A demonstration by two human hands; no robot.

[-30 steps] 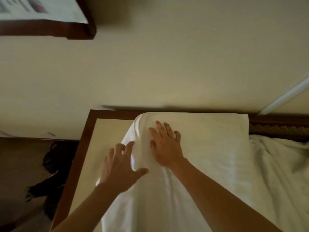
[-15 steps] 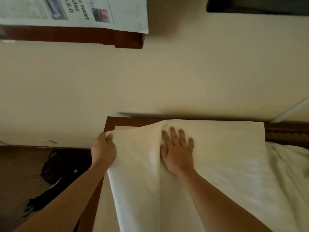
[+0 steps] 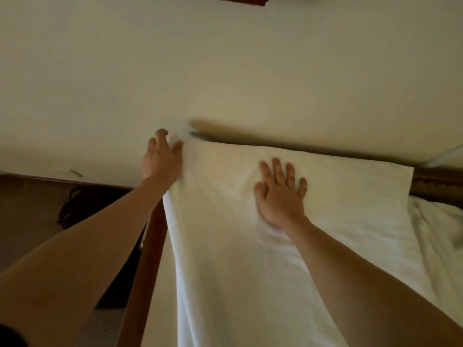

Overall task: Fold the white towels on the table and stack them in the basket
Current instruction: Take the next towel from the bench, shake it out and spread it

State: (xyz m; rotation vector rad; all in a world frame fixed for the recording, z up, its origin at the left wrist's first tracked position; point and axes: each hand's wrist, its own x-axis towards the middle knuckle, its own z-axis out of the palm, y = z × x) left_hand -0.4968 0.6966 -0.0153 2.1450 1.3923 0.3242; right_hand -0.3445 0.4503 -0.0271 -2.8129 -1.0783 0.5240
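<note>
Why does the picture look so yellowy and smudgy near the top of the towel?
Head view: dim, warm light tints the wall and towel yellowish; the towel corner by the left hand is smeared by motion blur, and so is the dark table edge behind it; the right hand looks sharper.

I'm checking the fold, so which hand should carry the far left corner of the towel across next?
Left, probably: the left hand already pinches the towel there, while the right hand lies flat, pinning its middle.
</note>
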